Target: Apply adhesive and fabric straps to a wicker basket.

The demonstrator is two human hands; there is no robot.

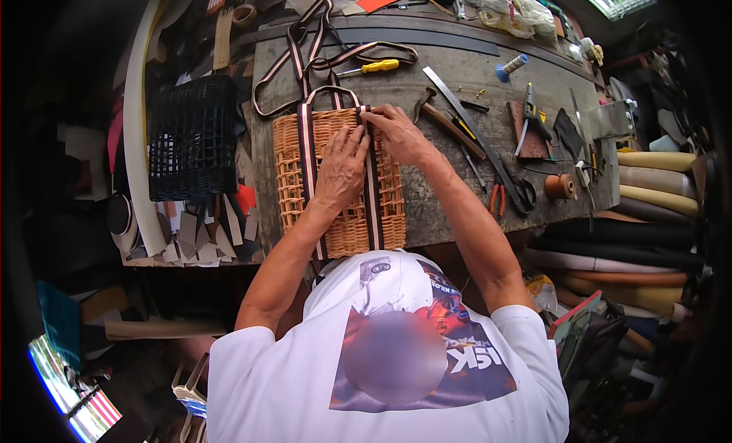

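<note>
A tan wicker basket lies on the worn workbench in front of me. Two dark striped webbing straps run lengthwise over it, and one loops past its far edge as a handle. My left hand rests on the weave between the straps, fingers stretched out, their tips near the right strap. At the basket's far right corner, my right hand pinches the right strap between thumb and fingers. The fingertips partly hide the strap there. More loose webbing trails over the bench beyond the basket.
A yellow-handled screwdriver lies beyond the basket. To the right are a hammer, scissors, a blue thread spool and a brown spool. A black woven basket stands left; material rolls are stacked right.
</note>
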